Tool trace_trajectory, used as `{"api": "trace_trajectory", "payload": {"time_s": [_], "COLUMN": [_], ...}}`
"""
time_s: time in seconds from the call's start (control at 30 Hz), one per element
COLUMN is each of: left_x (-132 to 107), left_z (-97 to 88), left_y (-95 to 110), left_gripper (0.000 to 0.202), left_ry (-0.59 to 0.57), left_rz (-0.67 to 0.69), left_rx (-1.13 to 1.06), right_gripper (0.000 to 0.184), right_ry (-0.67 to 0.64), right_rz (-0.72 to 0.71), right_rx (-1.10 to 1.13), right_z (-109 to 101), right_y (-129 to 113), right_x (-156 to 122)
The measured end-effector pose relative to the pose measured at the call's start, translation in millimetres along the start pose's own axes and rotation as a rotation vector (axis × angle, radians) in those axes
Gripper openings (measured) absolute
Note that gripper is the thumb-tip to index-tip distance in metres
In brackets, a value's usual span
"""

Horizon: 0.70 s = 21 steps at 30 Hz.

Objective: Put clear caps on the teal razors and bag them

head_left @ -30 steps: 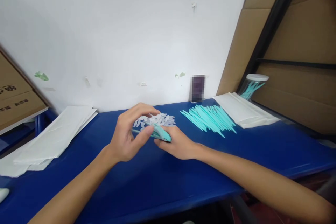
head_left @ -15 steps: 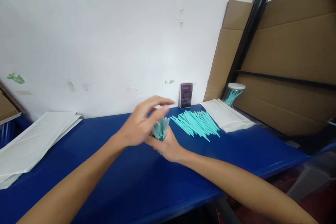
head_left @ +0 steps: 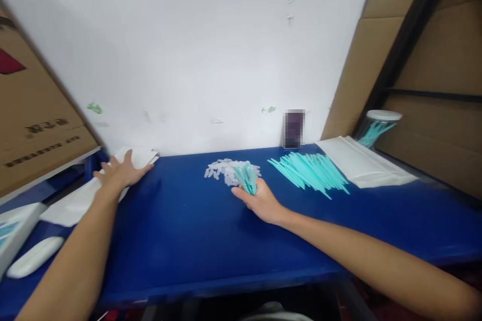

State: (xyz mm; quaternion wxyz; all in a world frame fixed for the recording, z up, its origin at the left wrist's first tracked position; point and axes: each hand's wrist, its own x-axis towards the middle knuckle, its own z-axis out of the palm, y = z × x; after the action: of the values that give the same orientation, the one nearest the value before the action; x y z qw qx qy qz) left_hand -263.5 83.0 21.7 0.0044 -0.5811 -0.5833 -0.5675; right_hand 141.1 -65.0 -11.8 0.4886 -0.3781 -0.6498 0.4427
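My right hand (head_left: pixel 262 203) is closed around an upright bundle of thin turquoise sticks (head_left: pixel 246 176) with pale, see-through tops. Just behind it lies a heap of small translucent caps (head_left: pixel 220 168) on the blue table. Over at the left, my left hand (head_left: pixel 117 173) rests with fingers spread on a stack of flat white padded-looking sheets (head_left: pixel 71 205). A pile of loose turquoise sticks (head_left: pixel 309 171) lies to the right of the bundle; their exact kind I cannot make out.
A phone (head_left: pixel 293 129) leans on the white wall. More white sheets (head_left: pixel 367 165) and a lidded clear jar (head_left: pixel 378 128) holding turquoise sticks are at the right. Cardboard (head_left: pixel 41 110) stands at the left, above a white rounded object (head_left: pixel 35 257). The blue table (head_left: pixel 196 246) has a front edge.
My left hand has left the bundle and moved left onto the white sheets. The right hand still holds the sticks. The cap heap now shows, and the view has turned left.
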Motion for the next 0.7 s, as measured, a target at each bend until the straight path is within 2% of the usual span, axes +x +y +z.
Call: {"api": "trace_trajectory", "payload": {"time_s": [0.03, 0.07, 0.1, 0.17, 0.37, 0.43, 0.53, 0.57, 0.63, 0.7], "left_x": [-3, -6, -9, -13, -12, -9, -3, -2, -7, -22], "left_z": [-0.6, -0.4, -0.1, 0.1, -4.6, -6.4, -10.3, -11.6, -12.9, -11.4], "left_y": [-3, -5, -6, -8, -15, -10, 21, 38, 79, 122], "left_gripper": [0.055, 0.056, 0.057, 0.059, 0.059, 0.059, 0.055, 0.054, 0.051, 0.034], "left_ry": [-0.008, -0.08, -0.1, -0.125, -0.034, -0.006, 0.077, 0.138, 0.163, 0.224], "left_rz": [-0.041, -0.094, -0.13, -0.154, -0.221, -0.163, -0.011, 0.009, 0.008, -0.058], "left_rx": [0.04, 0.136, 0.206, 0.283, 0.23, 0.158, -0.028, -0.097, -0.238, -0.59], "right_gripper": [0.047, 0.046, 0.046, 0.047, 0.034, 0.034, 0.036, 0.035, 0.031, 0.029], "right_ry": [0.016, 0.017, 0.015, 0.013, 0.074, 0.049, -0.02, -0.049, -0.103, -0.121], "right_rz": [-0.011, -0.021, -0.03, -0.048, -0.092, -0.073, -0.045, -0.043, -0.059, -0.087], "right_rx": [-0.016, -0.034, -0.053, -0.081, -0.091, -0.14, -0.206, -0.23, -0.304, -0.4], "right_z": [0, 1, 1, 1, 0, 1, 2, 2, 3, 5], "right_y": [-1, -3, -4, -7, -2, 0, 0, -2, -9, -21], "right_x": [-1, -2, -2, -4, -5, -5, -7, -7, -4, 1]}}
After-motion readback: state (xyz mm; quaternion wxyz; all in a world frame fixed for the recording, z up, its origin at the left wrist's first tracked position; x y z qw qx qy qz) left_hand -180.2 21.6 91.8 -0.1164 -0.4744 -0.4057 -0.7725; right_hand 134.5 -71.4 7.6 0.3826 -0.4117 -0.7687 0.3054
